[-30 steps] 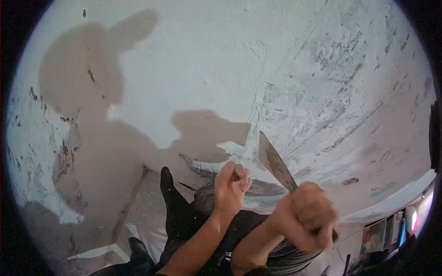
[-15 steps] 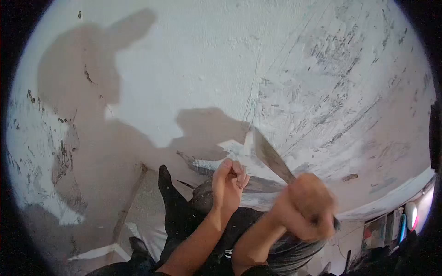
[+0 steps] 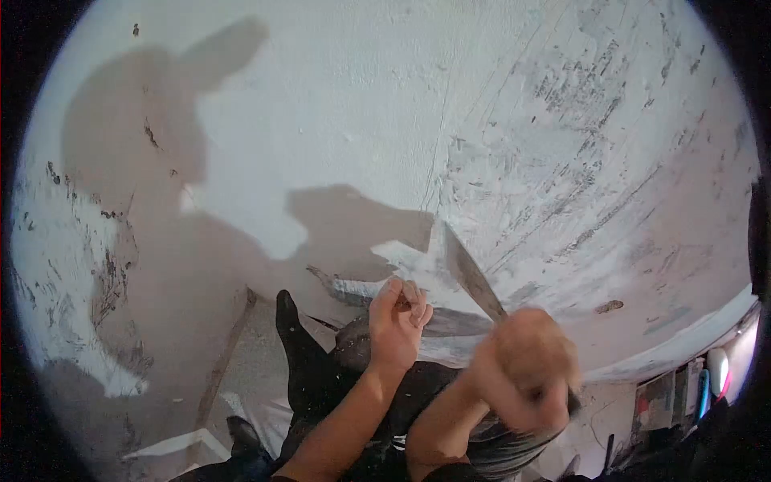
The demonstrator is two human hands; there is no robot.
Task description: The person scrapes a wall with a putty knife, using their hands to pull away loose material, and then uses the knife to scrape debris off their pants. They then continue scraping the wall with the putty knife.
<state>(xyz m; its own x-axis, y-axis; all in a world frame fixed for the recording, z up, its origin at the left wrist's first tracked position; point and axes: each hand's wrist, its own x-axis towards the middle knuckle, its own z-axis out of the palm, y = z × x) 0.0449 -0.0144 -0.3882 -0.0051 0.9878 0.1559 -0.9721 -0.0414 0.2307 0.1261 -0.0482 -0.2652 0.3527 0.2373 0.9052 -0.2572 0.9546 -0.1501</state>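
My right hand [image 3: 528,371], a little blurred, is wrapped round the handle of a putty knife [image 3: 474,273]. The knife's flat metal blade points up and to the left, its tip close to the wall [image 3: 353,128]; whether it touches cannot be made out. To the left of it, my left hand [image 3: 399,320] is raised with curled fingers; whatever they may hold is too small to name. Grey scrape marks and rough patches cover the wall right of the blade.
Shadows of my head and hands fall on the wall at the left. My dark-clothed legs [image 3: 309,361] are below. A shelf-like unit [image 3: 666,402] with a blue and a white item stands at the lower right. A pale strip [image 3: 173,443] lies at the lower left.
My right hand and the putty knife have shifted slightly left and down. The hand's shadow has moved left. My left hand has barely moved.
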